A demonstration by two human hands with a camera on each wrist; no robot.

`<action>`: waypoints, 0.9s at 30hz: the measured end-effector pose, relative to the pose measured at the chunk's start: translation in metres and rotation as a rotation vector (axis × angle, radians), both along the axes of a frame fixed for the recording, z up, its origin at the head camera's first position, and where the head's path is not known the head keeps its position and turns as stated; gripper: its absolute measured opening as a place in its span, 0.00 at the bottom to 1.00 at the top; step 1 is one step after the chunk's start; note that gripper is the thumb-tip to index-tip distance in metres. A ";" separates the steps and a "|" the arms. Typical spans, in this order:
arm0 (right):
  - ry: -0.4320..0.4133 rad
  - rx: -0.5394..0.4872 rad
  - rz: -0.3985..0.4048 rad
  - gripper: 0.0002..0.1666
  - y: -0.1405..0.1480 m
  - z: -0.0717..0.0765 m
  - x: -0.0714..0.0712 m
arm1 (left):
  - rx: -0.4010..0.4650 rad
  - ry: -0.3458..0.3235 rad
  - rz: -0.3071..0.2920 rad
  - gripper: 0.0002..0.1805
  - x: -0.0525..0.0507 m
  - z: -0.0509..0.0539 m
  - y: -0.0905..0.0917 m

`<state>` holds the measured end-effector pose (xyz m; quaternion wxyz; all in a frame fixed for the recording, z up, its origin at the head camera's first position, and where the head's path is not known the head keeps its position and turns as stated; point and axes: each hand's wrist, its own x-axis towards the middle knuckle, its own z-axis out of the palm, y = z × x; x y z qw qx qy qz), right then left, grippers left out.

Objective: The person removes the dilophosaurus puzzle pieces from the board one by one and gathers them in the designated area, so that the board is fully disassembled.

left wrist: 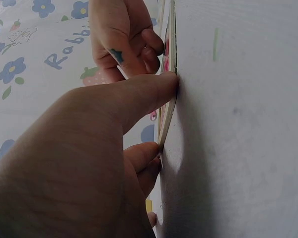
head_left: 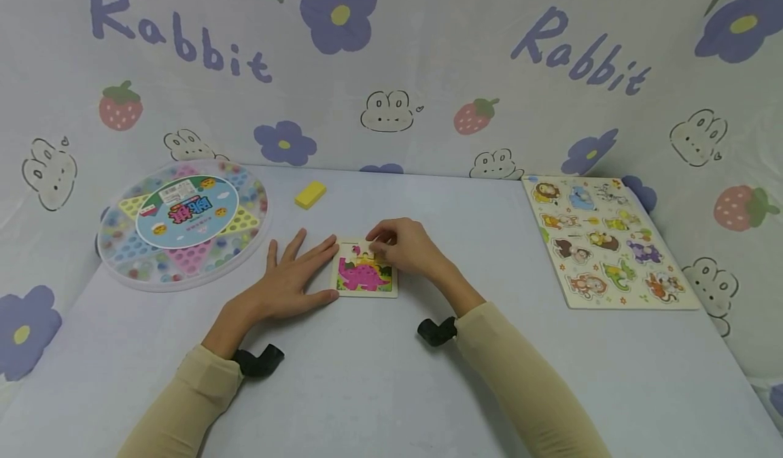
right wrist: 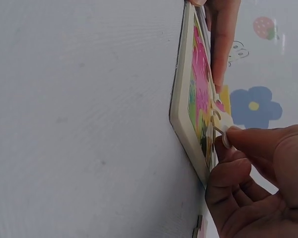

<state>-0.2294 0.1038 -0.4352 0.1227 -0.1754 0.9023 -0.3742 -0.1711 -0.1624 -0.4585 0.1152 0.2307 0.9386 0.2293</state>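
A small square jigsaw puzzle (head_left: 365,279) with a pink dinosaur picture and a pale frame lies on the table in the head view. My left hand (head_left: 286,285) rests beside it with fingers spread, thumb and fingertips touching the frame's left side. Over the upper right part of the puzzle is my right hand (head_left: 412,247). In the right wrist view its thumb and index finger pinch a pale puzzle piece (right wrist: 222,120), tilted up from the picture. Part of the piece is hidden by the fingers.
A yellow block (head_left: 310,195) lies behind the puzzle. To the left is a round Chinese checkers board (head_left: 259,257) in clear packaging. A wooden animal puzzle board (head_left: 612,300) lies at the right. Patterned cloth (head_left: 422,37) hangs behind the table.
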 end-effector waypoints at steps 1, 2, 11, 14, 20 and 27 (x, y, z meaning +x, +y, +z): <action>-0.001 -0.011 -0.008 0.11 0.000 0.000 0.000 | 0.002 0.002 0.000 0.49 0.000 0.000 0.000; 0.001 -0.020 -0.014 0.11 0.001 -0.001 0.000 | 0.001 0.004 -0.001 0.49 0.000 0.000 0.000; -0.009 -0.066 -0.060 0.10 0.009 0.004 -0.002 | 0.002 0.008 0.001 0.49 0.001 0.002 0.000; -0.013 -0.075 -0.068 0.09 0.015 0.005 -0.001 | 0.000 0.008 0.000 0.49 0.001 0.001 0.001; -0.044 -0.120 -0.076 0.09 0.033 0.006 0.001 | -0.001 0.012 0.001 0.49 0.000 0.000 0.000; -0.062 -0.123 -0.089 0.08 0.059 0.006 0.000 | 0.002 0.013 0.002 0.49 0.000 -0.001 0.000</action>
